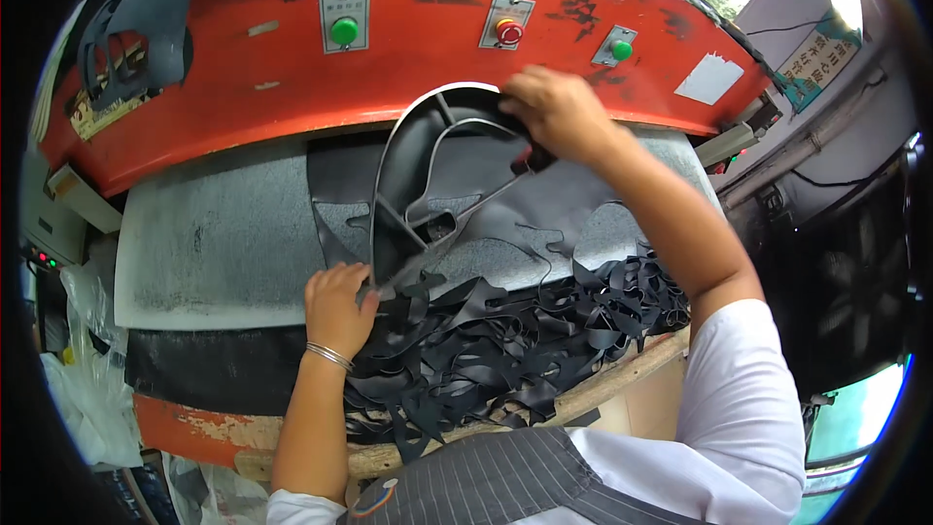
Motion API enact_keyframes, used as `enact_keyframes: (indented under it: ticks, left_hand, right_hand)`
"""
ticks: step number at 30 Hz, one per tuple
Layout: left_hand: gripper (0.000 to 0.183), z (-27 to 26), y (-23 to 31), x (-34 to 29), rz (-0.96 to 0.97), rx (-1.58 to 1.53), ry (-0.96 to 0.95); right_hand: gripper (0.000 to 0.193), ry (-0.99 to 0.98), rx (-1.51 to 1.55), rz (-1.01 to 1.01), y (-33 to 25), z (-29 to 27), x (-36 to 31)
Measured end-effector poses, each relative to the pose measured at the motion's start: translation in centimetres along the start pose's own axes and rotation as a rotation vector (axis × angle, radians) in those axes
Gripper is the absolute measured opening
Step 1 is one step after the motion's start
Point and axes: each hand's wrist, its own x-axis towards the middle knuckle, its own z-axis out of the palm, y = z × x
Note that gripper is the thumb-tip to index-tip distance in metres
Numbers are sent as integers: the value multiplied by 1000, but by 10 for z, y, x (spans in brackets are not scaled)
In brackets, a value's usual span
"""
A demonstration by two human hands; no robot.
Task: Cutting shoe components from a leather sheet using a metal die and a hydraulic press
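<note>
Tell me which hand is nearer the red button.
Right. The right hand is below and slightly right of the red button, gripping the metal frame; the left hand is much farther down, to the button's left.

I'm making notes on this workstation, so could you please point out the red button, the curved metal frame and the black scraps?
Red button (509, 31), head view: its cap.
Curved metal frame (445, 109), head view: its upper crossbar.
Black scraps (505, 331), head view: middle of the pile.
</note>
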Motion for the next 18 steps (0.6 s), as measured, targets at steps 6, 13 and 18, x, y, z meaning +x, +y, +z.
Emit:
enact_keyframes:
  ticks: [6, 13, 18]
  left_hand:
    - [46, 7, -4, 54, -98, -262, 43]
    - [21, 31, -29, 89, 37, -142, 87]
    - [15, 35, -29, 98, 27, -194, 67]
  right_hand:
    - [24, -70, 238, 454, 38, 78, -78]
    - [21, -116, 303, 540, 55, 127, -85]
    - [23, -61, 370, 572, 60, 143, -93]
